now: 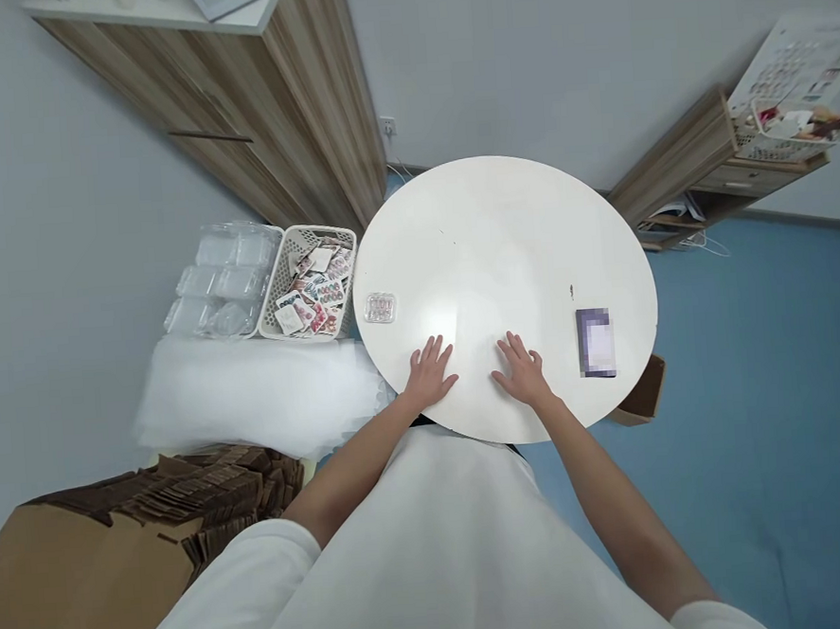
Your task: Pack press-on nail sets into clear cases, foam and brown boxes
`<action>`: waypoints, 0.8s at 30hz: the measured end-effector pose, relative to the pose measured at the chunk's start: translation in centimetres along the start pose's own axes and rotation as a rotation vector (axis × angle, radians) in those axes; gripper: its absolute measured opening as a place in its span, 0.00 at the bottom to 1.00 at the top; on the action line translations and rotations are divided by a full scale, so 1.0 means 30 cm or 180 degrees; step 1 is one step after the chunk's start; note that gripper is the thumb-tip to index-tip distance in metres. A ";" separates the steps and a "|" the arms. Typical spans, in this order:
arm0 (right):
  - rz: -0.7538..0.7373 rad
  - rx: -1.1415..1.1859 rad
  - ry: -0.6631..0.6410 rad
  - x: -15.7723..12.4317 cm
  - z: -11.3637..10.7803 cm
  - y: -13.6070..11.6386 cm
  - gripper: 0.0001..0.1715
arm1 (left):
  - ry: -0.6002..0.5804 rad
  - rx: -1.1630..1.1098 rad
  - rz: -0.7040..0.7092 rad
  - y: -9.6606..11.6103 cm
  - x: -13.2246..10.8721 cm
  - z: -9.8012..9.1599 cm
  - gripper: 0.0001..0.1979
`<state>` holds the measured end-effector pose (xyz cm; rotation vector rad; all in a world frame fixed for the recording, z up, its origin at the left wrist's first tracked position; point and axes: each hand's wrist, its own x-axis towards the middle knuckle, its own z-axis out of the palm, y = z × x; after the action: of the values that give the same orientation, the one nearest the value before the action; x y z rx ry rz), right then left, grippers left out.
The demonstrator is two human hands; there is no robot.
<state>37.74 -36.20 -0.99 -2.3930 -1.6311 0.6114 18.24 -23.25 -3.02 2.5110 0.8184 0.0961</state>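
Note:
My left hand [430, 371] lies flat on the near edge of the round white table [501, 243], fingers spread, holding nothing. My right hand [521, 367] rests flat beside it, a short gap between them, also empty. A small clear plastic case [380, 307] with pinkish pieces inside sits on the table to the left of my left hand. A dark rectangular object [596, 342] lies on the table to the right of my right hand.
Left of the table stands a white basket [311, 281] of colourful packets, with clear plastic boxes [222, 279] beside it on a white-covered surface. Flattened cardboard [120, 532] is stacked at lower left. Wooden cabinets [272, 105] stand by the wall, and a small cardboard box [645, 391] sits under the table's right edge.

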 end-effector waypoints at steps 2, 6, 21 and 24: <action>0.0003 0.0311 -0.0028 0.051 0.007 -0.081 0.36 | 0.0315 -0.0235 -0.0326 -0.081 -0.010 -0.038 0.29; 0.0053 0.1223 -0.0287 0.180 0.035 -0.261 0.36 | 0.0923 -0.0835 -0.1201 -0.264 -0.002 -0.114 0.33; 0.0760 0.4142 -0.1022 0.453 0.124 -0.600 0.36 | 0.1377 -0.3378 -0.2227 -0.460 0.097 -0.210 0.21; 0.0766 0.4099 -0.0928 0.444 0.117 -0.594 0.36 | 0.1369 -0.3336 -0.2267 -0.454 0.098 -0.192 0.22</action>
<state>25.31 -17.41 -0.60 -1.5049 -0.5664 1.4990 12.11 -9.57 -4.69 1.1539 1.3286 0.6404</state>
